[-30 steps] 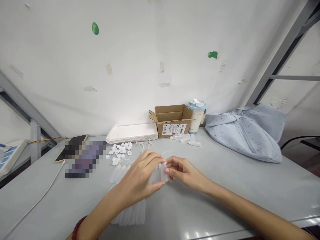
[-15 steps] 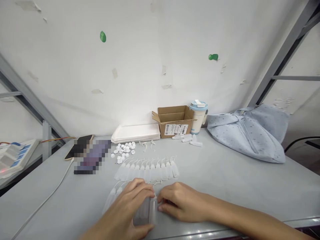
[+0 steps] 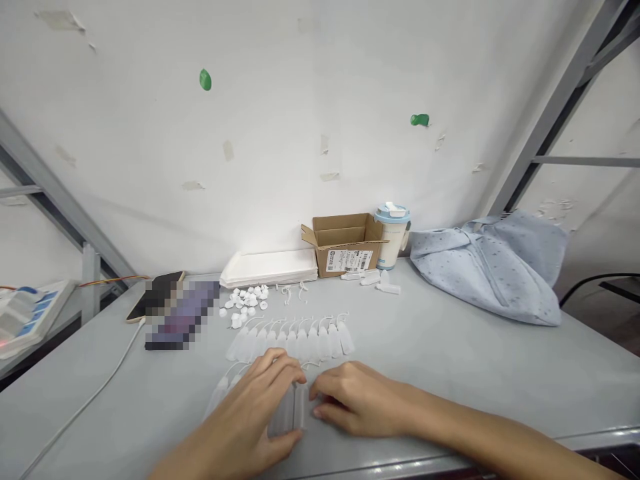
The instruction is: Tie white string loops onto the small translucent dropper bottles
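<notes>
My left hand (image 3: 260, 407) arches over a row of small translucent plastic bottles near the front of the table. Its fingertips and thumb close on the two ends of the rightmost clear bottle (image 3: 299, 408), which lies flat beside others partly hidden under the palm. Just right of that bottle, my right hand (image 3: 345, 400) rests on the table with curled fingers, a small gap between index finger and thumb, and nothing visible in them. Behind both hands lies a neat row of bottles (image 3: 290, 343) with thin string loops. More looped bottles (image 3: 219, 395) show left of my left hand.
White caps (image 3: 245, 301) and loose string loops (image 3: 293, 291) lie farther back. Behind them are white flat packs (image 3: 270, 265), an open cardboard box (image 3: 350, 243), a lidded cup (image 3: 393, 237) and several loose bottles (image 3: 370, 277). A blue cloth bag (image 3: 490, 270) sits right; phones (image 3: 183, 313) and a cable (image 3: 95, 393) left.
The view has shifted slightly. My left hand and the rightmost bottle have moved a little left, against the neighbouring bottles. My right hand stays close beside it.
</notes>
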`<state>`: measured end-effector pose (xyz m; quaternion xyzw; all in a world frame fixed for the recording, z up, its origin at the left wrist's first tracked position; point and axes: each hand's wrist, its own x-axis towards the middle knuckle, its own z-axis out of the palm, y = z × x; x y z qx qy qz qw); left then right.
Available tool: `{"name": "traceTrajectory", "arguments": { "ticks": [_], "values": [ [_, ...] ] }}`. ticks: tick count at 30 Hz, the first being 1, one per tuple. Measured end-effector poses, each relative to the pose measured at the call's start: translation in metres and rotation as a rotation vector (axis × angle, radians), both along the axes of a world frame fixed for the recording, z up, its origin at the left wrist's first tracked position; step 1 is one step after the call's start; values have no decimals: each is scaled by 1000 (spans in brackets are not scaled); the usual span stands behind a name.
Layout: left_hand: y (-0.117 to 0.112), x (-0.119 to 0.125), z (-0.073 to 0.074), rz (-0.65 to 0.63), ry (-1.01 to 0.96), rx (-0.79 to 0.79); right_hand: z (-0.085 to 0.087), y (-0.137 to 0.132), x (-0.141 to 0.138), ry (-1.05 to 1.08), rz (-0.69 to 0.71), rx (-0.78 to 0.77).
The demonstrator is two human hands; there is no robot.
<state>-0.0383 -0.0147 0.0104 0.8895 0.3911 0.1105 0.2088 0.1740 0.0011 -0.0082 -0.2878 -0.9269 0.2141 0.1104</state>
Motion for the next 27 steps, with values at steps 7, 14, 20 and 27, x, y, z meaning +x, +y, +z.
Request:
{"name": "traceTrajectory", "arguments": {
  "ticks": [7, 14, 20, 27],
  "values": [
    [1, -3, 3, -22, 22, -3, 0, 0, 0, -16, 16, -2],
    [21, 0, 7, 5, -67, 77, 0, 6, 3, 97, 18, 0],
    [98, -6, 1, 201, -22, 243, 8, 46, 30, 270, -297, 108],
    [167, -10, -10, 193, 26, 341, 9, 102, 95, -128, -772, 292]
  ]
}}
